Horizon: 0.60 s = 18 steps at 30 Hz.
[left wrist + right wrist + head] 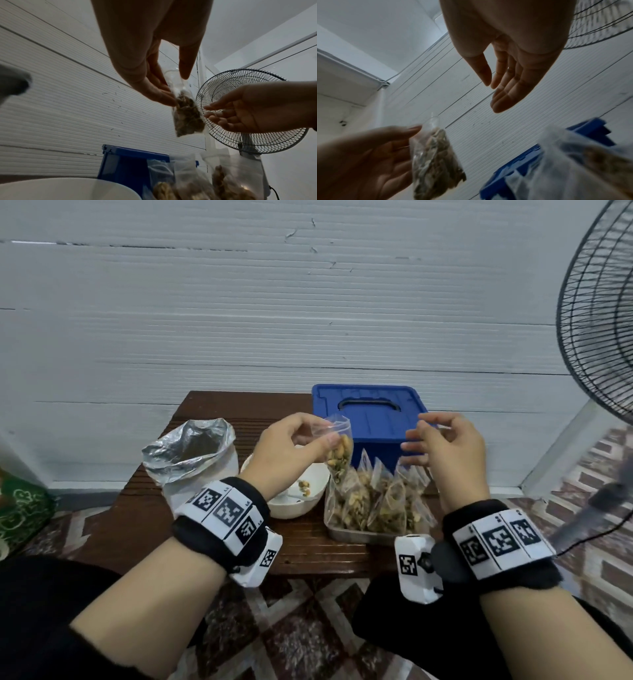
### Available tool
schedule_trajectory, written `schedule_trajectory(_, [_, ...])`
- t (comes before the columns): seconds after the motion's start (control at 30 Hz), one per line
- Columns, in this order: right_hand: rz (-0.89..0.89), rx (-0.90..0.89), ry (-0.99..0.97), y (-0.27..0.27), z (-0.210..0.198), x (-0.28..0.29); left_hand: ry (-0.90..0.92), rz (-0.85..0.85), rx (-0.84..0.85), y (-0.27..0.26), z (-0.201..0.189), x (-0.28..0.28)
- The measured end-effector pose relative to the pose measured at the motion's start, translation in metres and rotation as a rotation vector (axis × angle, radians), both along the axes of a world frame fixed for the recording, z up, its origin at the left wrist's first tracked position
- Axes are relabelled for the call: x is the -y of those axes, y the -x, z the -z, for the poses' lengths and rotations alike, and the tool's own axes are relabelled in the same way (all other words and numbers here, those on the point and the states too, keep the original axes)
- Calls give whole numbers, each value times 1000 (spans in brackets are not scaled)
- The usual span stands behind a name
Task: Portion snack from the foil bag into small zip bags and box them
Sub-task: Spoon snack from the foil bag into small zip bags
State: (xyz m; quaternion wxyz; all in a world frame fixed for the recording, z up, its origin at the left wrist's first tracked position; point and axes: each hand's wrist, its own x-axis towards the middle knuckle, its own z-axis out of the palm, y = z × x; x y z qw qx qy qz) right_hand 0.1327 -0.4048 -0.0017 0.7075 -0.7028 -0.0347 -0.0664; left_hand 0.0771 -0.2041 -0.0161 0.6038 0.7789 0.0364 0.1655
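White ribbed wall panels are backing a low brown table (144, 508) where a person is bagging snacks.

Much of the white bowl (308, 501) is sitting hidden behind the left hand (291, 450), and the standing fan (603, 320) is running off the right edge. That left hand is pinching a small zip bag (339, 453) near its top between thumb and fingers; the bag is hanging in the air above the metal tray (359, 534) of filled bags (376, 501), its clear plastic about half full of tan pieces. Whether its zip is sealed is hard to make out. Just beside it, the right hand (445, 453) is hovering with fingers loosely spread, gripping nothing. Behind are standing the blue box (370, 412), lid on, and the open foil bag (191, 453).
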Motion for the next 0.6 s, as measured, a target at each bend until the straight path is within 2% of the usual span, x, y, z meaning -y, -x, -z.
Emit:
schedule_trajectory(0.13, [80, -8, -50, -8, 6, 16, 72, 79, -62, -11, 2, 17])
schedule_trajectory(0.33, [106, -46, -105, -13, 19, 26, 151, 161, -149, -28, 6, 34])
schedule_trajectory(0.6, [150, -81, -153, -20, 30, 32, 91, 98, -235, -54, 19, 44])
